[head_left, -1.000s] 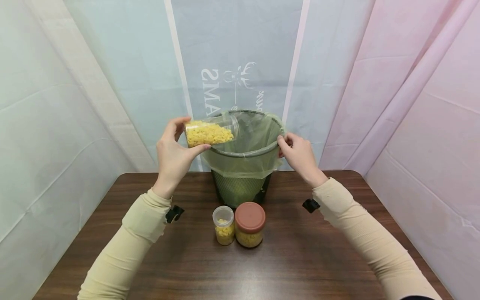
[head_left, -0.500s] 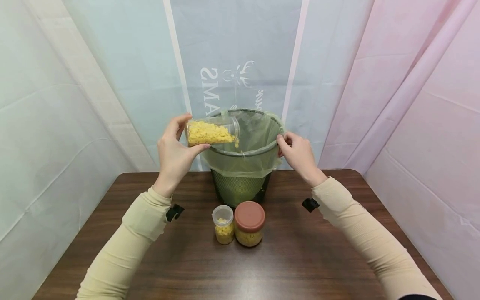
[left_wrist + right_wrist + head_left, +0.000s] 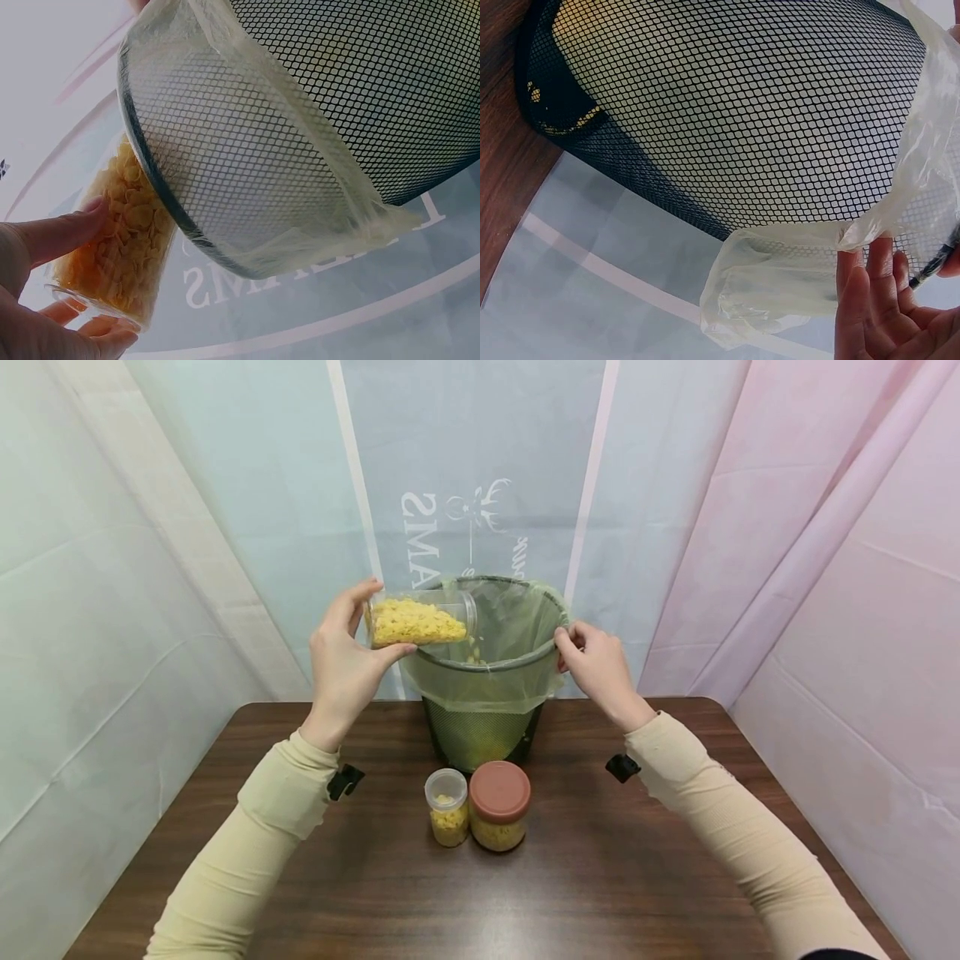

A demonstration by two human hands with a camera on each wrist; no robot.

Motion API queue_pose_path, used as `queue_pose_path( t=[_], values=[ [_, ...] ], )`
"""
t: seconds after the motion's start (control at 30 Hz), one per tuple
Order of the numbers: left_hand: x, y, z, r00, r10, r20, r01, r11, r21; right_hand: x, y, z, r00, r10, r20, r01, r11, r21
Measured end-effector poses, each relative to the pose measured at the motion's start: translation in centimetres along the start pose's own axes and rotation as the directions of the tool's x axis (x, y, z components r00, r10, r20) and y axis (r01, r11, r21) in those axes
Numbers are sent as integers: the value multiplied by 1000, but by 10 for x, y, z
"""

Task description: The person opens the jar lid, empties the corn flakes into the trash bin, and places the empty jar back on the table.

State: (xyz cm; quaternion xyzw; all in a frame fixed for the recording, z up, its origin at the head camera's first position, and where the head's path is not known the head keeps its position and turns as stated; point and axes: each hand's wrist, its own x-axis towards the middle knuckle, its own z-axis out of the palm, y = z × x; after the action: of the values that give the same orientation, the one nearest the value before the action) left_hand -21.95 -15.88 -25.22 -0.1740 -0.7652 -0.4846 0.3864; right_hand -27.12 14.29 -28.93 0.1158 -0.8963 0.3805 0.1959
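A round black mesh bin (image 3: pixel 480 735), full of tiny holes, stands on the bench (image 3: pixel 337 877), which is shiny dark brown with wood lines. A thin, crinkly, pale green plastic bag (image 3: pixel 487 689) lines the bin and folds down over its rim.

At the left of the bin's mouth, the left hand (image 3: pixel 343 664) grips a clear, smooth, tube-shaped jar (image 3: pixel 453 602), with the thumb under it and the fingers round its closed end. The jar lies on its side with its open end over the bin. Inside is a heap of dry, thin, bumpy yellow flakes (image 3: pixel 416 622), and a few loose ones drop into the bin.

At the right of the bin's mouth, the right hand (image 3: pixel 596 668) pinches the rim and the bag between its thumb and fingers.

In front of the bin are a small clear round jar with a see-through lid (image 3: pixel 448 806) and, just beside it, a wider clear jar with a dull red lid (image 3: pixel 499 806). Both stand upright with yellow bits inside. Behind the bin hangs a pale blue cloth (image 3: pixel 465 435) with white marks.
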Motion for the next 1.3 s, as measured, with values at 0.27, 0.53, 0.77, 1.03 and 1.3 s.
queue_pose_path(
  t=[0.27, 0.53, 0.77, 1.03, 1.3],
  values=[
    [2, -1, -1, 1000, 5, 4, -5, 1000, 28, 1, 0, 0, 1000, 0, -8, 0, 1000, -6],
    [2, -1, -3, 1000, 11, 5, -12, 999, 38, 2, -1, 0, 1000, 4, 5, -4, 1000, 0],
    [0, 0, -2, 1000, 12, 2, -12, 999, 50, 0, 0, 2, 1000, 3, 0, -3, 1000, -1],
    [-1, -2, 1, 1000, 22, 0, -22, 999, 46, 1, 1, 3, 1000, 2, -7, -2, 1000, -1],
    [-1, -1, 2, 1000, 13, 2, -13, 999, 39, 1, 3, 3, 1000, -16, -8, 16, 1000, -9]
  ],
)
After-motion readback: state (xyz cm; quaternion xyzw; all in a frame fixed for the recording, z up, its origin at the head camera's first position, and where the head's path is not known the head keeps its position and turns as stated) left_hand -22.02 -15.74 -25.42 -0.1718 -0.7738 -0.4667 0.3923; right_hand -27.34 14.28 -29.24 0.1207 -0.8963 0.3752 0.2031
